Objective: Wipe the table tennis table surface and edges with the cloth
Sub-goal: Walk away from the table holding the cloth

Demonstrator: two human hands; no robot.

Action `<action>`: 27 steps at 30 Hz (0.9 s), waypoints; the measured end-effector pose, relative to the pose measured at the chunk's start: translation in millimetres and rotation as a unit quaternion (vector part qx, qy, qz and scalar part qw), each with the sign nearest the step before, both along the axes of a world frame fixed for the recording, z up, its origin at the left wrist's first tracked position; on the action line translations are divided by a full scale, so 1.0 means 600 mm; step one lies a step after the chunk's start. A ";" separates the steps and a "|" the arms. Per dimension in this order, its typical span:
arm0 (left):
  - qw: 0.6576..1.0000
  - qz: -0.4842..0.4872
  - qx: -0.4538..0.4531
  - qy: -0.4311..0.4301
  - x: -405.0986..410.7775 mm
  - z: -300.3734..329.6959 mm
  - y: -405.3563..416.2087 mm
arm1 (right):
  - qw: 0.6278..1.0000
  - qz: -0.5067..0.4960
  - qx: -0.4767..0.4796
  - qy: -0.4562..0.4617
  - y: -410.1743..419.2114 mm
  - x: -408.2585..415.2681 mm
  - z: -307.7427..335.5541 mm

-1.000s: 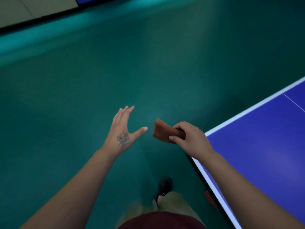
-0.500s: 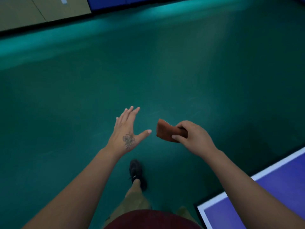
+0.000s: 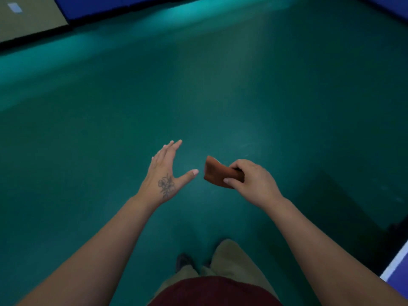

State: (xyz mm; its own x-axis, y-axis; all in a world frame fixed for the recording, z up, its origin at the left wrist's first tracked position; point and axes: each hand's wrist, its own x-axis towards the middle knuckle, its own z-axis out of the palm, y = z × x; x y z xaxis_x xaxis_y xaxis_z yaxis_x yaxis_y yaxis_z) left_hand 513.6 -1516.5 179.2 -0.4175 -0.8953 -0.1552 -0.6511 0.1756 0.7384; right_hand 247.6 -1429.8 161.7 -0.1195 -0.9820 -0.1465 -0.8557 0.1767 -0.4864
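Folded rust-brown cloth (image 3: 217,173) sat pinched in the right hand (image 3: 251,181), just beside the left hand (image 3: 164,175), whose fingers were spread.

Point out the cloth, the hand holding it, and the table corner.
cloth (image 3: 217,172): head view, its folded brown face.
right hand (image 3: 254,181): head view, the knuckles.
table (image 3: 397,265): head view, white edge stripe.

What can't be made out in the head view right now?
- Table: cut off by the right edge; only a corner sliver shows, so its surface can't be checked.
- Cloth: near end hidden under the right hand gripping it.
- Left hand: palm faces away.
- Shoe: partly hidden by the trouser leg, dark and blurred.
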 end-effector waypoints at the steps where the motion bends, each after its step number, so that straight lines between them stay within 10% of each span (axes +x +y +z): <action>1: 1.000 -0.005 -0.001 0.003 -0.010 -0.001 -0.031 | 1.000 -0.004 0.002 0.002 -0.028 -0.010 0.001; 27: 0.995 0.053 -0.081 -0.012 -0.384 -0.039 -0.894 | 0.999 -0.013 -0.017 -0.050 -0.933 -0.386 -0.026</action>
State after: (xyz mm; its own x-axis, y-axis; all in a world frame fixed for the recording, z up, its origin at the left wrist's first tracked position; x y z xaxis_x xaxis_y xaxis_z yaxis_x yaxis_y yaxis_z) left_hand 283.0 -2052.6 155.8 -0.3166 -0.9485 -0.0137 -0.6889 0.2200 0.6906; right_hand 15.9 -1989.9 146.1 -0.1317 -0.9834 -0.1251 -0.7982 0.1801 -0.5748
